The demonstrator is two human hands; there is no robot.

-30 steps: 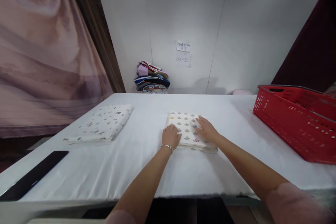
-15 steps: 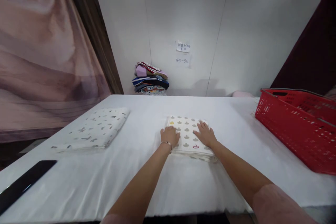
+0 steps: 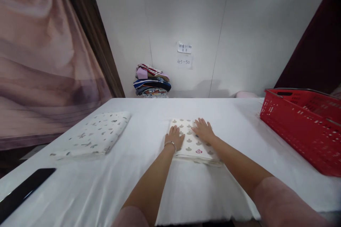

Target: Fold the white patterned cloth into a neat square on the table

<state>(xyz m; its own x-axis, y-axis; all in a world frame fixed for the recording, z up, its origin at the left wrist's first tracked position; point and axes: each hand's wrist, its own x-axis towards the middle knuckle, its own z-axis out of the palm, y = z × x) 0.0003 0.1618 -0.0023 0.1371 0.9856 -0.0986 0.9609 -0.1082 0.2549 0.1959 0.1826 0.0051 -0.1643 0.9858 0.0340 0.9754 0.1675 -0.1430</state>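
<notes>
A folded white cloth with grey printed shapes and one red shape (image 3: 189,143) lies at the middle of the white table. On its left part rests my left hand (image 3: 174,138), fingers spread, a bracelet at the wrist. My right hand (image 3: 204,130) lies flat over the cloth's upper right part, its fingers apart and pointing to the far edge. Neither hand grips anything. Farther left is another folded white cloth with small scattered prints (image 3: 99,131), touched by neither hand.
A red plastic basket (image 3: 301,127) stands at the right. At the front left lies a flat black object (image 3: 26,189). A pile of folded fabrics (image 3: 152,81) rises beyond the table (image 3: 149,181), by the wall with paper notes (image 3: 184,62). Pink drapery hangs left.
My right hand has slid away from me and slightly left over the cloth. My left hand has shifted a little to the right, its fingers now stretched further forward.
</notes>
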